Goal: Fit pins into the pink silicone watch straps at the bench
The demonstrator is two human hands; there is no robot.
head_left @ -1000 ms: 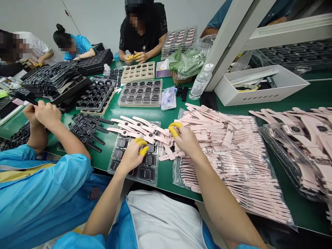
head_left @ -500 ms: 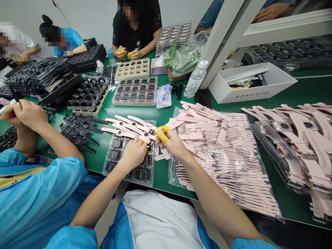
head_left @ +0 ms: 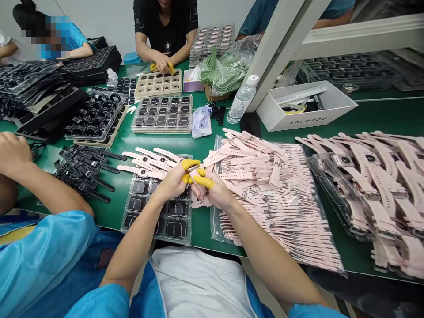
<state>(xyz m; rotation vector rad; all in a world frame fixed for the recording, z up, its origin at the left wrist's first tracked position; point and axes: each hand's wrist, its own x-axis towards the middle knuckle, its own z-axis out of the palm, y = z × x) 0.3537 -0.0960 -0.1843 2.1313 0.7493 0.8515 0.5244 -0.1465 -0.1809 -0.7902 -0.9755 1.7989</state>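
My left hand [head_left: 175, 180] and my right hand [head_left: 217, 191] meet above the right edge of a clear tray [head_left: 188, 221]. Both wear yellow finger cots, and their fingers are closed together around a pink watch strap [head_left: 194, 175]. Whether a watch case sits between the fingertips is hidden. Just left of my hands, several pink smartwatches [head_left: 143, 172] lie on the tray's far end. The tray's pockets hold black square watch faces [head_left: 176, 209]. Beside my right hand, loose pink straps [head_left: 247, 161] are heaped on a plastic bag full of bagged straps [head_left: 281, 221].
Black watches [head_left: 84, 170] lie at left near a co-worker's arm [head_left: 49, 187]. Further back stand trays of watch faces [head_left: 162, 114], a water bottle [head_left: 243, 99] and a white box [head_left: 304, 106]. More pink watches [head_left: 380, 176] are piled at right. Across the table, another person's hands [head_left: 162, 64] touch a beige tray.
My left hand has lifted from the pink watches and come up against my right hand; both now grip the same piece. The view has shifted right. The person opposite has lowered a hand to the beige tray.
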